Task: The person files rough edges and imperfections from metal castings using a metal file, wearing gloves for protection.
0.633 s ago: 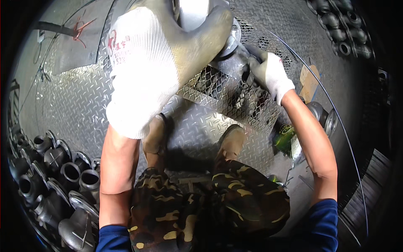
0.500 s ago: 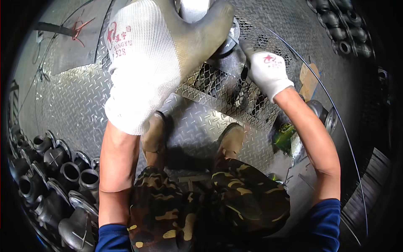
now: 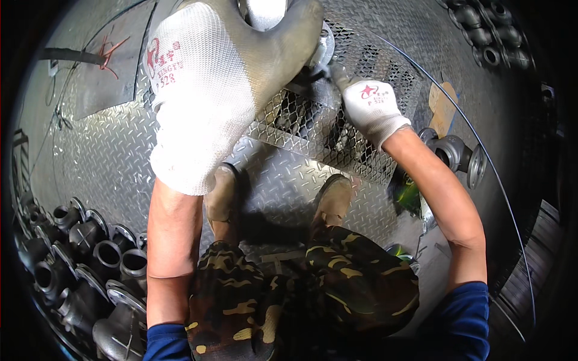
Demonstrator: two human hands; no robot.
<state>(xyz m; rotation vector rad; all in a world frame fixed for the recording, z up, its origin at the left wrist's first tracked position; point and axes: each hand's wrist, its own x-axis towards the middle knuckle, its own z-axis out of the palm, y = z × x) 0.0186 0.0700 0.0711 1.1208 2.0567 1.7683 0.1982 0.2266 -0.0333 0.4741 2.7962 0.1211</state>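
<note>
A: "Left?"
B: "We've got pipe fittings [image 3: 108,255] crowded left of our left forearm [image 3: 174,240]."
A: "Ahead?"
B: "Disc [image 3: 327,43] between our left hand [image 3: 247,48] and right hand [image 3: 367,99]; mesh grate [image 3: 376,162] nearer us, then our shoes [image 3: 334,198], nearer still."
A: "Right?"
B: "Flanged fitting [image 3: 453,151] just right of our right forearm [image 3: 442,192], cardboard [image 3: 442,114] ahead of it, cable [image 3: 504,195] curving past its right, fitting rows [image 3: 480,36] far ahead."

Patterned metal floor [image 3: 102,147], mesh panel [image 3: 376,159], grey flanged fittings [image 3: 81,310] crowded lower left, flat tan piece [image 3: 442,111] right
</note>
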